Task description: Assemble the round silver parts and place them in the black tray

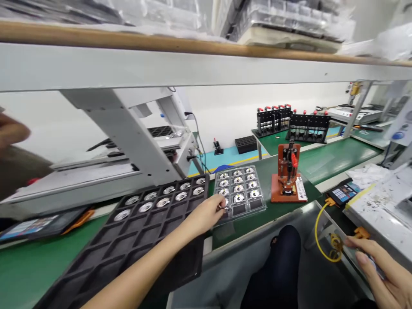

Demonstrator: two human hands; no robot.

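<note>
My left hand (207, 212) reaches over the near left corner of a clear plastic tray (260, 201). Its fingers are closed in a pinch around a small shiny part, mostly hidden by the fingertips. Several round silver-and-white parts (238, 188) sit in the tray's pockets. Under my left forearm lies a large black compartment tray (138, 231), with similar round parts (162, 202) in its far rows. At the lower right, my right hand (383, 268) has its fingers curled around a slim grey object (375, 264), whose kind I cannot make out.
A reddish-brown toggle clamp fixture (288, 180) stands right of the clear tray. Black fixtures with red handles (273, 120) stand farther back. A yellow cable (318, 231) loops near my right hand. Overhead runs a loaded shelf (193, 64). Another person's hand (11, 128) shows at far left.
</note>
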